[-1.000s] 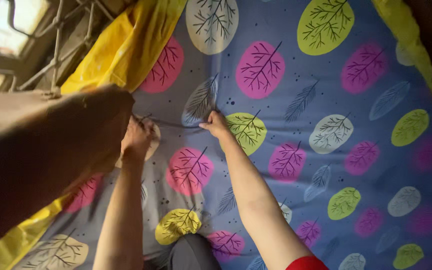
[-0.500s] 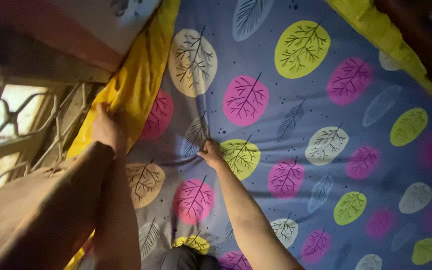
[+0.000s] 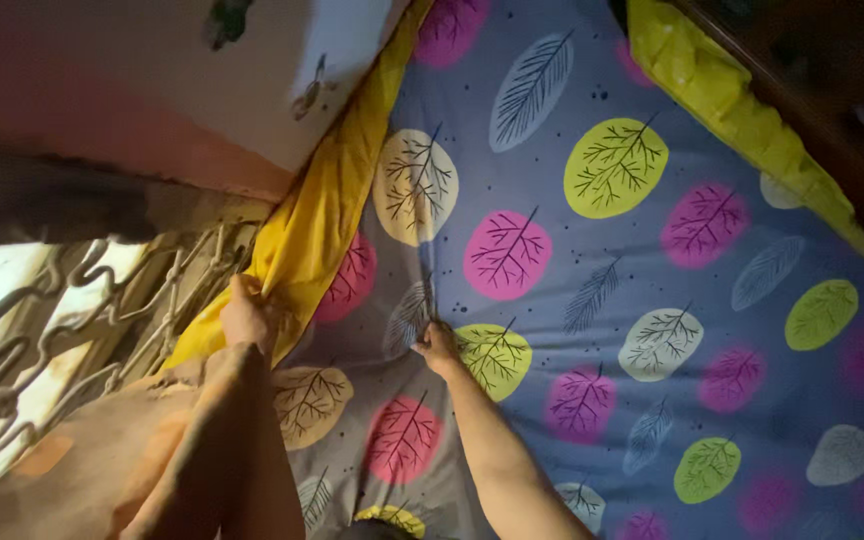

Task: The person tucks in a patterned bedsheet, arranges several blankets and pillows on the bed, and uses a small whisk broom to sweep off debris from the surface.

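Spreading and tucking a leaf-printed bed sheet (image 3: 602, 260) over a mattress. Left hand (image 3: 244, 318) closed on the yellow border (image 3: 327, 215) of the sheet, fingers wrapped round the fold right at the wall-side edge, next to the window grille (image 3: 72, 310). Right hand (image 3: 438, 347) pressed down on the blue printed field, fingers drawn together and pinching a small ridge of cloth just beside a green leaf patch (image 3: 492, 355). Best done, judging from the creases running away from the right hand, by holding that pinch firm as an anchor while pulling the border taut and low toward the edge, not upward. Worth easing the wrinkle between both hands flat before letting go. Far beyond the right hand, another yellow border (image 3: 742, 110) lying along dark wooden furniture (image 3: 832, 90).
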